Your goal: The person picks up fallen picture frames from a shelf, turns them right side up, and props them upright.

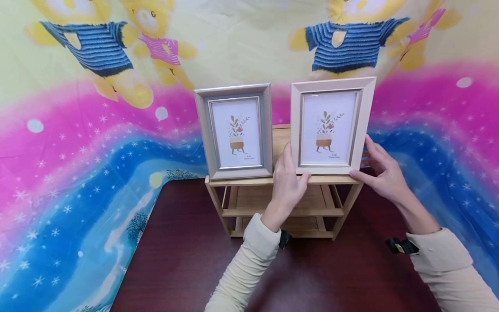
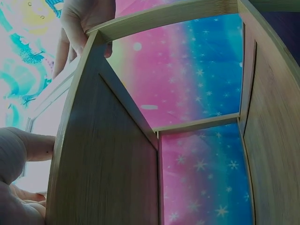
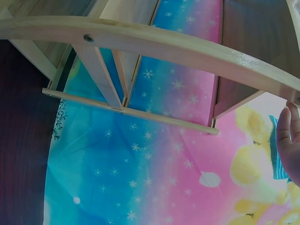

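Note:
A white picture frame (image 1: 363, 125) with a potted-plant print stands upright on the right part of the top shelf of a wooden rack (image 1: 284, 212). My left hand (image 1: 286, 182) holds its lower left corner, thumb at the bottom edge and fingers along the side. At the lower right corner, my right hand (image 1: 386, 175) grips it with the thumb in front and fingers partly hidden at the side. The left wrist view shows the left hand (image 2: 21, 159) by the rack's top board. Only some fingers of the right hand (image 3: 289, 136) appear in the right wrist view.
A second picture frame (image 1: 266, 138), grey-edged with the same print, leans back on the rack's left part. Below are lower shelves (image 1: 280, 197). The rack stands on a dark red table (image 1: 175, 260), before a patterned cloth (image 1: 241, 52) with printed bears.

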Motion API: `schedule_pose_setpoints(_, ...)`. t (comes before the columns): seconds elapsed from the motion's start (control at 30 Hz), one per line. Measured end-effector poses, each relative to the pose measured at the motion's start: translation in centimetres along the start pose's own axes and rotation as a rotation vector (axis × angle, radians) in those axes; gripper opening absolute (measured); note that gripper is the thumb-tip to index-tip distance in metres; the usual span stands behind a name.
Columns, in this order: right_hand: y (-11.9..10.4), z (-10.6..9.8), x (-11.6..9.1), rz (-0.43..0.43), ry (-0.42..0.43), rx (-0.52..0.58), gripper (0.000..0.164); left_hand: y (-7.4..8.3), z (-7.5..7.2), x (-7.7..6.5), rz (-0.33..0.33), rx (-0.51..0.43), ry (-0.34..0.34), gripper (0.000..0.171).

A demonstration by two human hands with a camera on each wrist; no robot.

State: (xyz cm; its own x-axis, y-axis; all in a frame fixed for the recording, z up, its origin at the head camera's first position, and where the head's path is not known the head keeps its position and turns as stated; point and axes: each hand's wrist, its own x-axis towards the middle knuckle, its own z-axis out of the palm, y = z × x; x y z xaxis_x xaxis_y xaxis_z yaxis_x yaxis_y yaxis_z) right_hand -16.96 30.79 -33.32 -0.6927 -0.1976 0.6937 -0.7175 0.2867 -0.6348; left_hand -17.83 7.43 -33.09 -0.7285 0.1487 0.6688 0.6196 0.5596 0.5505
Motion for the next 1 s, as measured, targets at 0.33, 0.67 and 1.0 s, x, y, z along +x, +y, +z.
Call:
schedule_pose_setpoints(0.33,-1.2,0.2,0.4,0.046,0.009,-0.071,0.096,-0.7,-0.3,-0.4,0.065,-0.071,0.019,0.070)
schedule_pose_setpoints(0.67,-4.2,-0.5,3.8,0.083,0.112,-0.105,0.072,-0.7,-0.4,-0.5,0.116,-0.046,0.047,0.069)
schedule_pose_setpoints(1.0,-8.1,-0.2,7.7,0.259,0.290,-0.194,0.052,-0.8,-0.3,-0.6,0.140,-0.036,0.059,0.069)
